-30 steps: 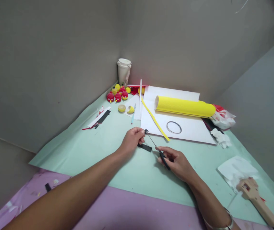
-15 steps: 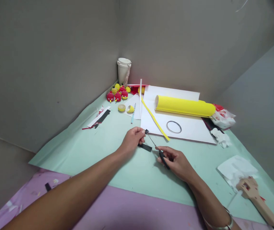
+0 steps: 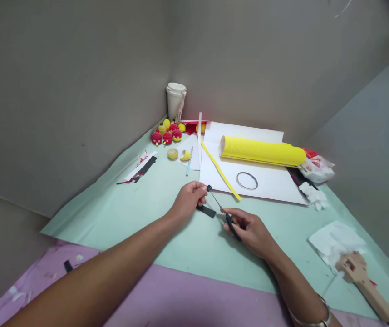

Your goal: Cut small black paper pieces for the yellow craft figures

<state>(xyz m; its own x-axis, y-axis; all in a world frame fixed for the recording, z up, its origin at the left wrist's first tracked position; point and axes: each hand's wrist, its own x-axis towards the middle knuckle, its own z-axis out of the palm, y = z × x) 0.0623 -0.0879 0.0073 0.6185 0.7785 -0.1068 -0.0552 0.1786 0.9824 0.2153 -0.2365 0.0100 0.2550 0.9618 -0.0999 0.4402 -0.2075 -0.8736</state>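
Note:
My left hand [image 3: 190, 198] pinches a small black paper piece [image 3: 209, 187] with a notched edge between thumb and fingers. In my right hand [image 3: 250, 229] is a pair of scissors [image 3: 232, 227] with black handles, my fingers wrapped round them. The thin blades point up and left, their tips at the black piece. A flat black strip [image 3: 207, 211] shows just below my left hand, partly covered by it; whether it touches the hand I cannot tell.
Beyond my hands lie a white sheet [image 3: 269, 186], a yellow corrugated roll [image 3: 262, 151], a yellow strip [image 3: 219, 170] and a bangle [image 3: 247, 180]. Several red and yellow figures [image 3: 167, 137] stand near a white cup [image 3: 175, 102]. A glue gun [image 3: 361, 274] rests at the right, paper scraps [image 3: 143, 165] at the left.
My left hand and the black piece have shifted very slightly to the right. Everything else looks the same, with the scissors still at the piece.

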